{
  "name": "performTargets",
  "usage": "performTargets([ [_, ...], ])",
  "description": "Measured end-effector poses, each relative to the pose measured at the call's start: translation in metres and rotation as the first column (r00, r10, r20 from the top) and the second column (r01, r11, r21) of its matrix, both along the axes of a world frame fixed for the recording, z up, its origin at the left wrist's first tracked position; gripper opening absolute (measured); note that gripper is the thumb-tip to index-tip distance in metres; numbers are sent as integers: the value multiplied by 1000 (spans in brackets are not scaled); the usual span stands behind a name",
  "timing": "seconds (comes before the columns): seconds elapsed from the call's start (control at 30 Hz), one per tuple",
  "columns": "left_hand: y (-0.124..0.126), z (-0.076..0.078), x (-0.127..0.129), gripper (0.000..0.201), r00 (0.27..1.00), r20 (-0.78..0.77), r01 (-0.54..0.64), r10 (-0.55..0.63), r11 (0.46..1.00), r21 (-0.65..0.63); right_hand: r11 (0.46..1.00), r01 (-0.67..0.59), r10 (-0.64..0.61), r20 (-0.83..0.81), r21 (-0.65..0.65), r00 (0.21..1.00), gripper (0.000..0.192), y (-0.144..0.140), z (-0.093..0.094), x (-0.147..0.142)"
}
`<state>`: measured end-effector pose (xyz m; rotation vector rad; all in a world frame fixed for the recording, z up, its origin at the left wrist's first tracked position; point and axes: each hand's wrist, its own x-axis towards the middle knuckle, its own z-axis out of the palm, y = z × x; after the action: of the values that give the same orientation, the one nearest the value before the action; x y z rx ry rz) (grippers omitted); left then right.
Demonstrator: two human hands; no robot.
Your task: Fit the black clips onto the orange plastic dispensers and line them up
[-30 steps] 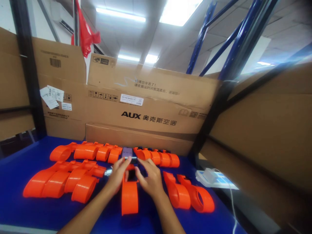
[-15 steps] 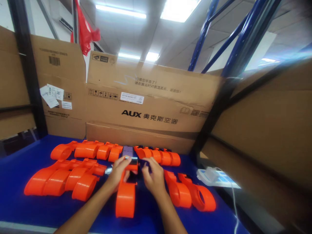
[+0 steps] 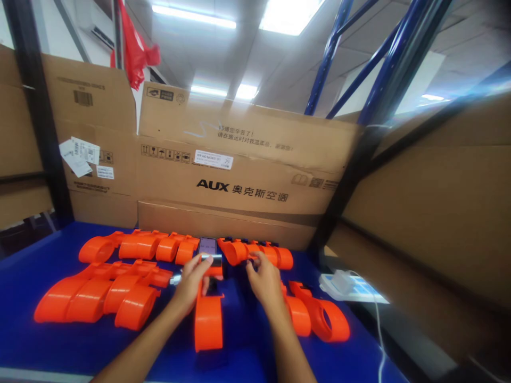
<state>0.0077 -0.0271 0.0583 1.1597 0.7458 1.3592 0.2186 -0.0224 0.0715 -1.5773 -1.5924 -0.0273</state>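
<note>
Left hand (image 3: 190,284) sits on the near orange part (image 3: 208,319), fingers curled round its far end where a small metal bit (image 3: 215,259) shows; looks like a pinch on that end, but whether I'm gripping the part or just steadying it I can't tell. Part lies lengthwise on the blue table (image 3: 40,351), pointing away from me, right under and just past my left palm.

Right hand (image 3: 266,279) is off it, fingers loosely bent, reaching at the far row (image 3: 255,254) of orange parts just beyond my fingertips. Touching or not, can't tell; nothing visibly held.

A phone (image 3: 207,246) stands just past my left fingers, between the two far rows. More orange parts lie left of my left wrist (image 3: 99,298), and a pair (image 3: 315,316) sits just right of my right wrist.

To do this well, imo: keep left hand pressing the part flat so it doesn't swivel, keep the metal end in view, and bring the right hand back w/o knocking the phone or the pair by my wrist.
</note>
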Motion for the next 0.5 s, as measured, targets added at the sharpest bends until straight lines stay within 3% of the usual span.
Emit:
performTargets([
  [0.23, -3, 4, 0, 43, 998, 56, -37, 39, 998, -44, 996, -25, 28, 29, -88, 999, 17, 4, -5, 6],
  [0.5, -1, 2, 1, 42, 999, 30, -35, 36, 999, -18, 975, 100, -52, 232, -199, 971, 13, 0, -3, 8],
])
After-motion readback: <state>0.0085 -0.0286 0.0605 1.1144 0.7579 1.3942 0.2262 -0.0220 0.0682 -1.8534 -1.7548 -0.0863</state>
